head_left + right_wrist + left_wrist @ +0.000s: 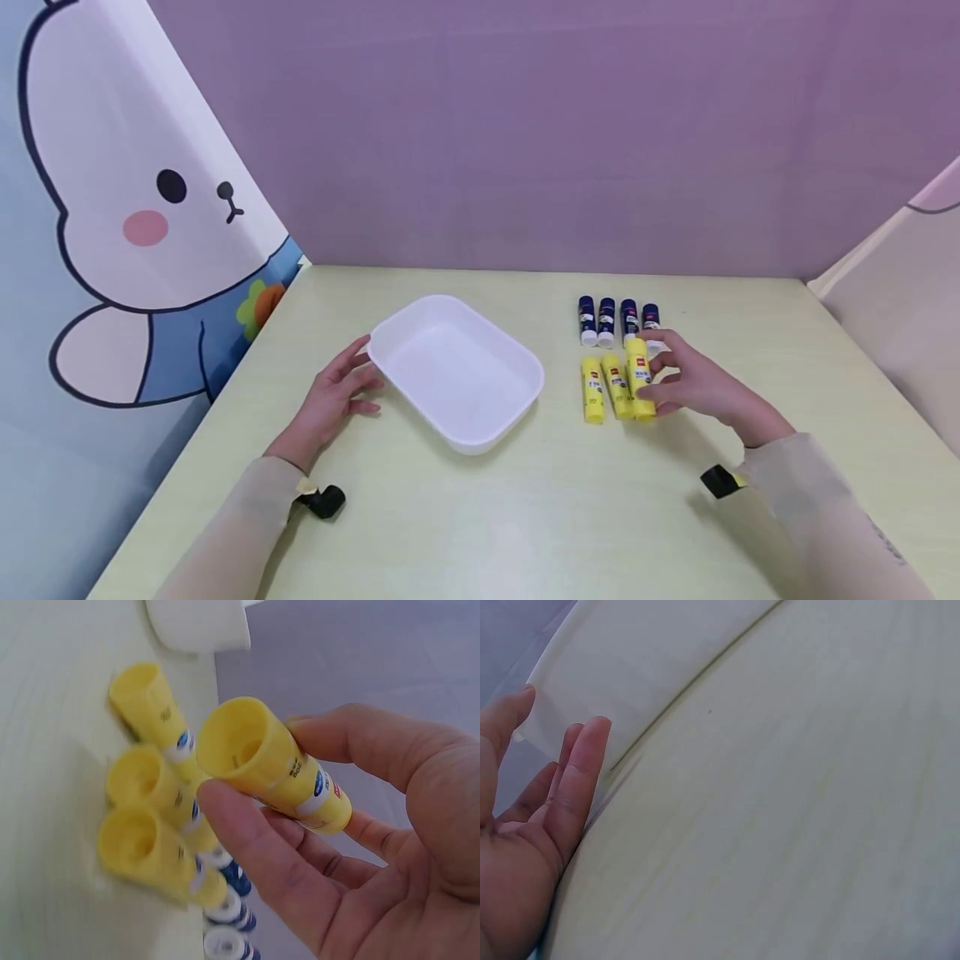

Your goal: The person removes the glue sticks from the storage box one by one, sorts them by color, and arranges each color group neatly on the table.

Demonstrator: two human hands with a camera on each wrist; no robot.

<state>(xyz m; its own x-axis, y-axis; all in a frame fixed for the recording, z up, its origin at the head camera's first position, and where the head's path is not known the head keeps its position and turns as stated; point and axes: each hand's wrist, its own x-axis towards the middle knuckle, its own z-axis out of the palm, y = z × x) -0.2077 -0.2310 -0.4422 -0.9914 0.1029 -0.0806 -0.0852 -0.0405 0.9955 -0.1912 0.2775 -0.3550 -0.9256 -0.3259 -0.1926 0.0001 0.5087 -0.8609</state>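
My right hand pinches a yellow glue stick between thumb and fingers. In the right wrist view that glue stick is tilted and lifted off the table, its hollow end toward the camera. Three more yellow glue sticks stay below it, such as the left one; the held one largely covers one of them in the head view. My left hand is beside a white plastic tray, fingers fairly straight. Its fingertips touch the tray's left rim; the left wrist view shows the hand by the tray wall.
Several dark blue glue sticks with white ends stand in a row behind the yellow ones. A pale wooden table lies under everything. A purple partition rises at the back, with a cartoon-printed cloth on the left.
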